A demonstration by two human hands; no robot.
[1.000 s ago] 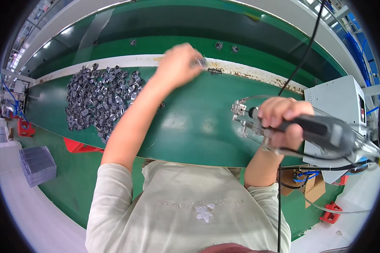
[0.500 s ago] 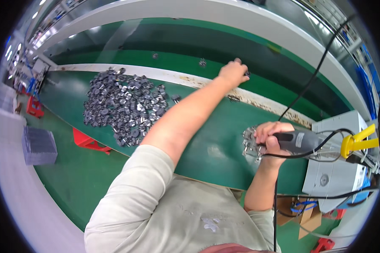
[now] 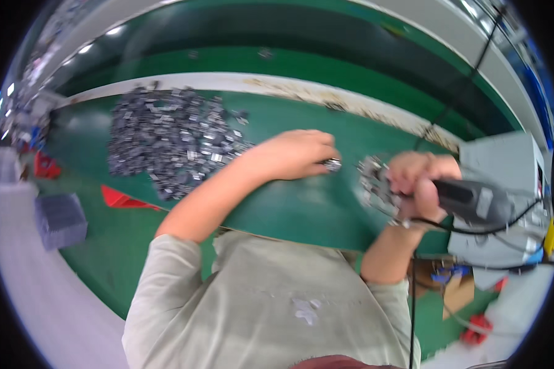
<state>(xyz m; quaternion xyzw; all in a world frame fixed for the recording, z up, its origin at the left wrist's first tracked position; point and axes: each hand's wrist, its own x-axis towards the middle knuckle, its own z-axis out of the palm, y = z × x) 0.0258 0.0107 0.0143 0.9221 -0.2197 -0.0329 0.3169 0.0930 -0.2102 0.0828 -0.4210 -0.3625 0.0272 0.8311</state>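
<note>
My left hand [image 3: 301, 154] is over the middle of the green bench, its fingers closed on a small shiny metal part [image 3: 332, 164]. To its right, my right hand [image 3: 420, 178] is wrapped round the front end of a grey corded handheld tool [image 3: 477, 200] with a dark panel. Several shiny metal pieces [image 3: 375, 187] cluster at the left side of my right hand; motion blur hides whether they are held or lie on the bench. A big pile of small dark and silver parts [image 3: 172, 138] spreads over the left of the bench.
Along the far side of the green bench [image 3: 289, 212] runs a white ledge [image 3: 228, 80], with a green conveyor-like surface [image 3: 326, 71] beyond. A grey machine box [image 3: 501, 160] stands at right, black cables around it. A red stool [image 3: 126, 198] and grey crate [image 3: 61, 221] are at left.
My left hand has come back from the far green surface to the bench, carrying a small part. My right hand still grips the tool. The whole view has shifted.
</note>
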